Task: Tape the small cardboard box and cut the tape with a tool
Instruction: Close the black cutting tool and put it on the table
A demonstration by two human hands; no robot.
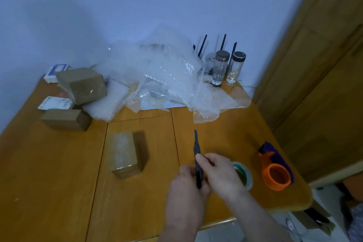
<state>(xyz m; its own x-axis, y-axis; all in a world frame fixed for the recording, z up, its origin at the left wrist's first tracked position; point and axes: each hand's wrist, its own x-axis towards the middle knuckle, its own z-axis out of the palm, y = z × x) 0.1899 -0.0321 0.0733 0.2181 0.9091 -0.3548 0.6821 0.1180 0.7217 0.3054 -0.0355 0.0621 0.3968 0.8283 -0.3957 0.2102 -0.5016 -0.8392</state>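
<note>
Now both my hands pinch the utility knife [197, 160] right of the small cardboard box [125, 155]: left hand [187, 183] low, right hand [218, 171] higher; I'd advise keeping the blade pointed away; tape roll [243, 175] just beyond.

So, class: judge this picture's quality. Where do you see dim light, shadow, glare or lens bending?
Head view: dim, bluish light; the small box casts a soft shadow to its right; bubble wrap shows pale glare; the door frame leans from wide-angle bending; both hands on the knife look slightly soft.

Small box [125, 155] left of cutter [197, 160]; tape roll [245, 175] right; bubble wrap [167, 78] behind.
</note>
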